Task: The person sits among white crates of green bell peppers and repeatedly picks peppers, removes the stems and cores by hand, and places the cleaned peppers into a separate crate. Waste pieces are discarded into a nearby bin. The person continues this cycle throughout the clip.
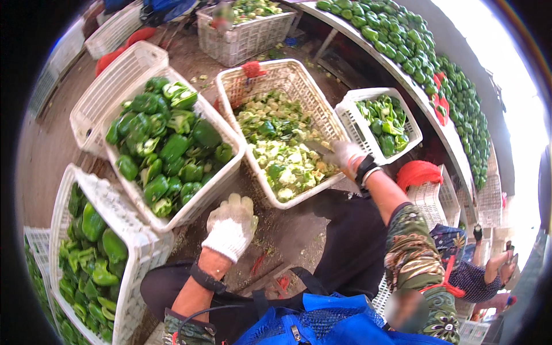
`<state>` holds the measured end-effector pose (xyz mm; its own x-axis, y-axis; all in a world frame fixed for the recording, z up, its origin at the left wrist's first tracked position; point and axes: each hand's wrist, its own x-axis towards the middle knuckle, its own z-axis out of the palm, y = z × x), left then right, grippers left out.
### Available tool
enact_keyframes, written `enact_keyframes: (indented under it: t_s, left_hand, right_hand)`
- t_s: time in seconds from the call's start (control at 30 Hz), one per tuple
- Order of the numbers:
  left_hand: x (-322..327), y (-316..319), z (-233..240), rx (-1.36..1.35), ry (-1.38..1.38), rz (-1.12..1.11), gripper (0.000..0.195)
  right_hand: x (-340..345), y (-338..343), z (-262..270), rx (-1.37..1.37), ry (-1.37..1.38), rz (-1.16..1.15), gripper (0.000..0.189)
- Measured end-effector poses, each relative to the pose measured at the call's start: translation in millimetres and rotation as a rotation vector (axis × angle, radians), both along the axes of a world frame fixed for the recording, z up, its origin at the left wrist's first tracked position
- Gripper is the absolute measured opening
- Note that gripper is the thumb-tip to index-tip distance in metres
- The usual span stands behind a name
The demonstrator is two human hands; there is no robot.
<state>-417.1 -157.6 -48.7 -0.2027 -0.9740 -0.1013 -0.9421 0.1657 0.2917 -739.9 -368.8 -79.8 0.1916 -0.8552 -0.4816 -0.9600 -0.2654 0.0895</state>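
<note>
My left hand (231,226), in a white knit glove with a worn palm coating, hangs between the crates, fingers extended and apart, with nothing visible in it. My right hand (348,157), gloved too, is over the right rim of a white plastic crate (302,201) of pale pepper cores and scraps (286,161). A blurred grey blade, apparently of a knife (317,147), juts from its fingers over the scraps. Left of that crate, and nearest my left hand, a tilted white crate (202,217) holds green bell peppers (174,148), several cut open.
A smaller white crate (412,138) of cut peppers stands to the right. Another pepper crate (142,241) is at lower left. Whole bell peppers (401,43) are heaped on a long raised platform. A scrap crate (248,36) stands ahead. People (468,276) are at far right.
</note>
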Motion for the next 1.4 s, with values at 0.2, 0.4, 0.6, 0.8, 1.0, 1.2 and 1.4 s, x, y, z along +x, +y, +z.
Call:
enact_keyframes:
  t_s: [0.2,0.4,0.6,0.8,1.0,1.2,1.4]
  left_hand:
    - [-26.0,-22.9,-21.8,0.160,0.010,-0.038,0.027]
    - [-41.3,-42.5,-34.1,0.248,-0.064,-0.088,0.028]
    - [-48.0,-39.3,-44.5,0.222,-0.036,-0.112,0.030]
    - [-38.8,-32.3,-52.7,0.202,-0.058,-0.123,0.028]
    - [-36.0,-30.4,-49.4,0.222,-0.071,-0.115,0.027]
    - [-36.9,-23.0,-52.3,0.421,-0.086,-0.014,0.020]
    - [-19.0,12.0,-46.8,0.202,0.112,0.042,0.008]
  right_hand:
    - [-31.3,17.4,-50.2,-0.068,-0.236,-0.143,0.044]
    - [-76.3,-20.1,22.6,-0.467,0.049,0.105,0.039]
    - [-173.9,-55.4,14.0,-0.734,-0.064,-0.333,0.038]
    - [-229.3,-56.2,-39.5,-0.182,-0.022,-0.344,0.036]
    - [-55.5,-100.1,-5.7,-0.456,-0.464,-0.017,0.030]
    - [229.6,-53.7,-20.6,-0.157,-1.227,0.450,0.036]
    - [384.9,-69.8,-16.2,0.150,-0.587,0.472,0.063]
